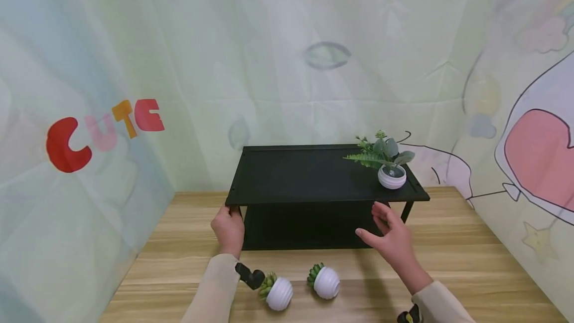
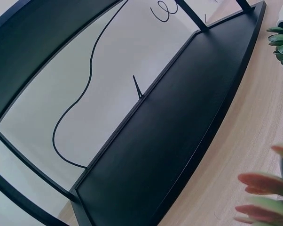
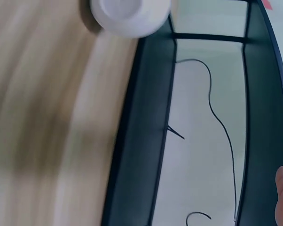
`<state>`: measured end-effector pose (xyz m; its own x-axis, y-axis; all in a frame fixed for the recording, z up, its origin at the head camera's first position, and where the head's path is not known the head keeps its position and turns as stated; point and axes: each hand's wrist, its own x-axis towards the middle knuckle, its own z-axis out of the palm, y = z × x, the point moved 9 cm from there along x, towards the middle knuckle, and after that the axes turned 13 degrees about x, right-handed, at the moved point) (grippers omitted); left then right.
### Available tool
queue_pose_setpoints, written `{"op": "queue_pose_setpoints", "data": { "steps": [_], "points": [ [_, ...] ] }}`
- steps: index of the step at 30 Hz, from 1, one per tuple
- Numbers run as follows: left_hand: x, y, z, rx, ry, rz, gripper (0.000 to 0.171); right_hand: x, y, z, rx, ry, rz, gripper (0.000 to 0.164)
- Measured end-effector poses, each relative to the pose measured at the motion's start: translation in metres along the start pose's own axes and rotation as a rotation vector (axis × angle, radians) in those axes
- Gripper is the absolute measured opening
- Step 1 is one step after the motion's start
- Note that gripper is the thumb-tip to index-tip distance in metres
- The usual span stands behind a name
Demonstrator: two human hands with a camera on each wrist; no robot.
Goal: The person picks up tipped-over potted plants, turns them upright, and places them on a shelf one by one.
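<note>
A black two-tier shelf stands on the wooden table. At its left front corner my left hand grips the frame just under the top board; the fingers are partly hidden behind it. My right hand is held before the right part of the shelf, thumb and fingers spread apart, holding nothing. A leafy green plant in a white ribbed pot stands upright on the top board, at the right. In front of the shelf, two small succulents in white pots, a left one and a right one, lie tipped over.
The wooden table extends on both sides of the shelf. A printed cloth backdrop hangs close behind it and along both sides. In the left wrist view, the lower board of the shelf carries nothing visible.
</note>
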<state>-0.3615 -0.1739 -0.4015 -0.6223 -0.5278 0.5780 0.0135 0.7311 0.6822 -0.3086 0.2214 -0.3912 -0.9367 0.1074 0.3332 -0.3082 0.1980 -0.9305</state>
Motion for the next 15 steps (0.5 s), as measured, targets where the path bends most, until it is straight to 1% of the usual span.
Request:
{"op": "queue_pose_setpoints", "data": {
  "steps": [3, 10, 15],
  "points": [
    [0.000, -0.001, 0.000, -0.001, 0.000, 0.002, 0.018, -0.005, 0.006, 0.007, 0.004, -0.016, 0.015, 0.071],
    [0.000, -0.002, 0.002, -0.003, -0.012, -0.005, 0.018, -0.019, 0.016, 0.024, 0.005, -0.042, 0.006, 0.068],
    [0.000, -0.002, 0.003, -0.008, -0.019, -0.009, 0.018, -0.028, 0.025, 0.034, 0.020, -0.059, 0.043, 0.065]
  ]
}}
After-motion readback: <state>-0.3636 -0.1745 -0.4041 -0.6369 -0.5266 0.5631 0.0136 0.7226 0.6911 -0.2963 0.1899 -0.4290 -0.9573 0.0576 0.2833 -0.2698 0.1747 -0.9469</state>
